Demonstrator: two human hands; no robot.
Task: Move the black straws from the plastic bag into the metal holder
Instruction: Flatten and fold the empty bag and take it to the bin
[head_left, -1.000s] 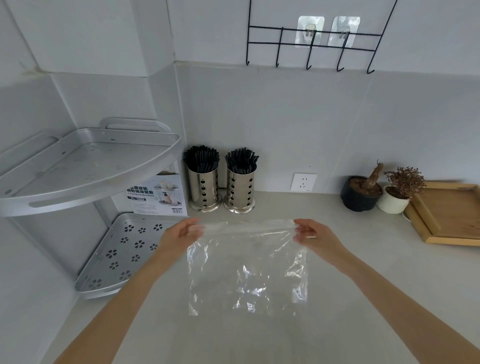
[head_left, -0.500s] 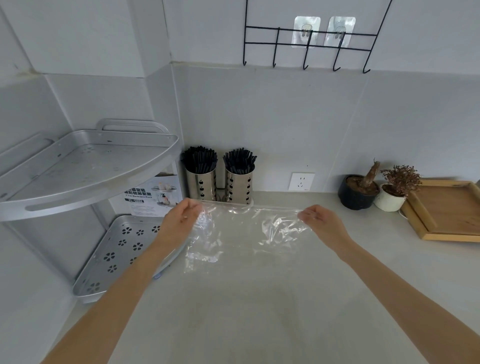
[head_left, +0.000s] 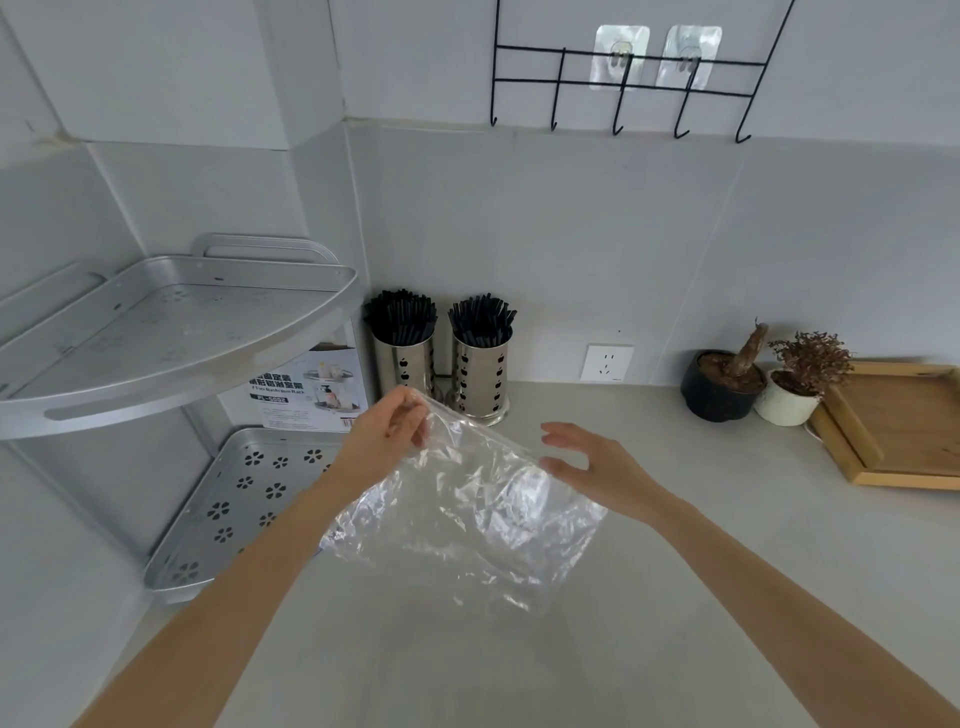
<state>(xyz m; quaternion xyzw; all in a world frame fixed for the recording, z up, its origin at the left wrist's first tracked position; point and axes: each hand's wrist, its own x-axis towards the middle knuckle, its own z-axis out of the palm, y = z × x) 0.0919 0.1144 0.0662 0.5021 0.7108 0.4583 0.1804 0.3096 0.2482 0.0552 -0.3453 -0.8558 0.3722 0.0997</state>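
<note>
Pinching the top corner of the plastic bag, the left hand carries it in the air above the surface. The right hand is just beside the bag's upper edge with fingers spread and relaxed, gripping nothing; whether its thumb touches the film I cannot tell.

Seen from the head camera, the bag hangs down and toward the person from the left hand, crumpled and see-through, and no straws show inside it. Beyond the left hand, against the wall, stand 2 metal holders, both packed with black straws, so the task looks finished.

The bag should handle as very light, limp and slippery, folding wherever it is unsupported. The stiffer strip along its mouth, judging by its straight line, is the best place to hold, 1 hand at each end. The straws look thin, light and fairly stiff, easiest taken as a bundle near the middle.
</note>
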